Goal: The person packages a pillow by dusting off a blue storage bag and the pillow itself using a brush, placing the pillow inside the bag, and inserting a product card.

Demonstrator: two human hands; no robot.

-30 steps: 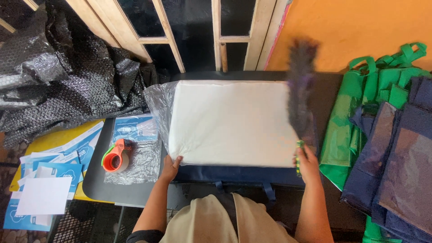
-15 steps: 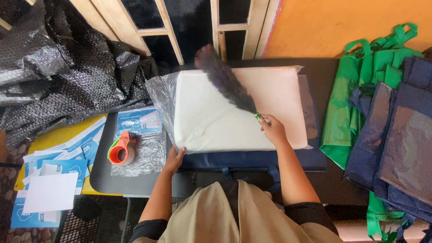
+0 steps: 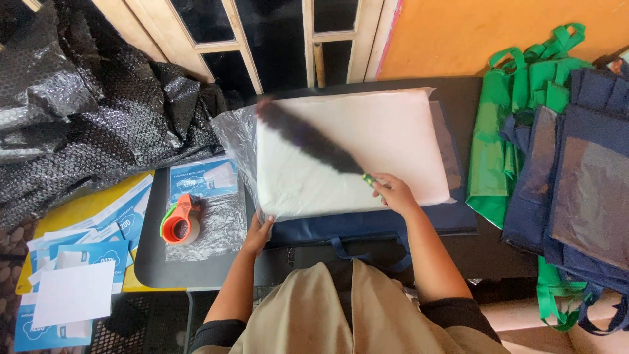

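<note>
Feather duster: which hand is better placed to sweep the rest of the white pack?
Right. The right hand already grips the feather duster over the white pack; the left hand pins its near corner.

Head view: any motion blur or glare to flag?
Head view: the dark feather duster is smeared by motion blur, its far tip softest; the right hand and left hand stay fairly sharp; the white plastic-wrapped package is bright, slightly washed out.
</note>
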